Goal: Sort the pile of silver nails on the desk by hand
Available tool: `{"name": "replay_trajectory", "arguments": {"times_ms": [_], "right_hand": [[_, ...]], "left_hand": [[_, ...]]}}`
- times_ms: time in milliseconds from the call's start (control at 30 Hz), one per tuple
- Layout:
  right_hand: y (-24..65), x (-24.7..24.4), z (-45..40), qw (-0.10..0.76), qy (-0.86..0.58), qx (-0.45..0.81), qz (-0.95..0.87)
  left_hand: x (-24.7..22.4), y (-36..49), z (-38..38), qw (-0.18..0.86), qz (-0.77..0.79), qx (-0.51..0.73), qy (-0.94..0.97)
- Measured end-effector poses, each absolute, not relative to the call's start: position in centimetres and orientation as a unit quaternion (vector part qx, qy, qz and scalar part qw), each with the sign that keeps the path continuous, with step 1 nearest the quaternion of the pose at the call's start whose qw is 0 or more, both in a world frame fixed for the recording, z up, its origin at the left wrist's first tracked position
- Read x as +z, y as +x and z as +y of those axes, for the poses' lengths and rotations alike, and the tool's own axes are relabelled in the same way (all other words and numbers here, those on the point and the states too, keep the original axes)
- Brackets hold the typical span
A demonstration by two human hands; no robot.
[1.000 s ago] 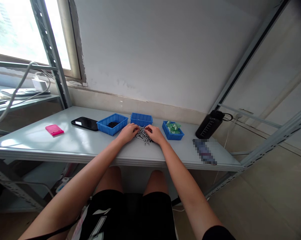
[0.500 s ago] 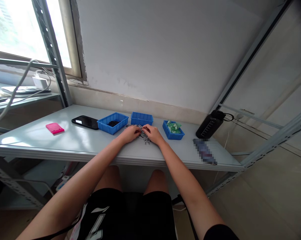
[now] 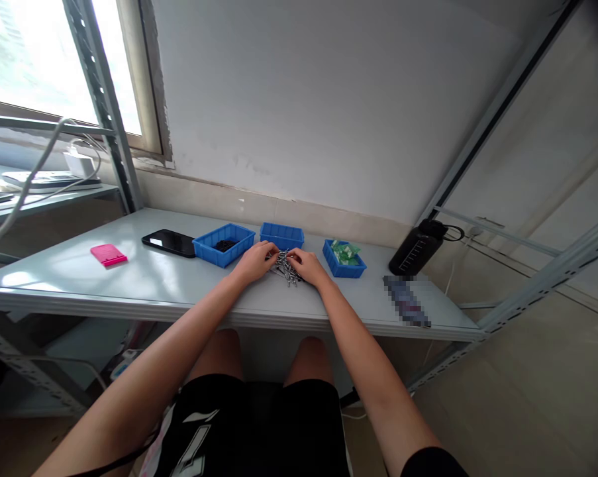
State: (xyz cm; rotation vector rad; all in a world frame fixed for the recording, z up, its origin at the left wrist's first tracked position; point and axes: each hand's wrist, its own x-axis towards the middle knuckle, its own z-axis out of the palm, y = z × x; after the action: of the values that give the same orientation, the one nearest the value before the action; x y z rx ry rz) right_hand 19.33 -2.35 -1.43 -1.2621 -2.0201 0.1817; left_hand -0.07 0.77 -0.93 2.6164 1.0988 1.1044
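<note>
A loose pile of thin, shiny metal pieces, looking like screws or rivets (image 3: 285,267), lies on the table in front of me. At its left side, my left hand (image 3: 257,261) has its fingers curled and pressed together at the edge of the pile. My right hand (image 3: 306,266) reaches in from the right, fingertips pinched over the pieces. What sits between the fingertips of either hand is too small to make out. Just behind the hands are a blue bin (image 3: 210,254) with small black parts (image 3: 224,246) and another blue bin (image 3: 281,233).
A blue bin (image 3: 347,271) with green packets (image 3: 345,252) stands to the right. Beyond it are a black bottle (image 3: 414,250) and a blurred flat packet (image 3: 406,301). On the left lie a black phone (image 3: 169,242) and a pink case (image 3: 108,255).
My hands have moved slightly apart, the left one a little leftward and the right one a little rightward. More of the metal pile shows between them.
</note>
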Motion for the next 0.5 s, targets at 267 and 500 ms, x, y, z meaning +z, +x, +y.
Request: {"name": "replay_trajectory", "arguments": {"times_ms": [267,500], "right_hand": [[18.96,-1.28,-2.77,0.335,-0.491,0.06,-0.802],[18.68,-1.07,-2.99,0.345,-0.49,0.058,-0.799]], "left_hand": [[-0.66,0.08,0.3,0.062,0.333,0.376,0.863],[-0.54,0.01,0.37,0.057,0.339,0.387,0.855]]}}
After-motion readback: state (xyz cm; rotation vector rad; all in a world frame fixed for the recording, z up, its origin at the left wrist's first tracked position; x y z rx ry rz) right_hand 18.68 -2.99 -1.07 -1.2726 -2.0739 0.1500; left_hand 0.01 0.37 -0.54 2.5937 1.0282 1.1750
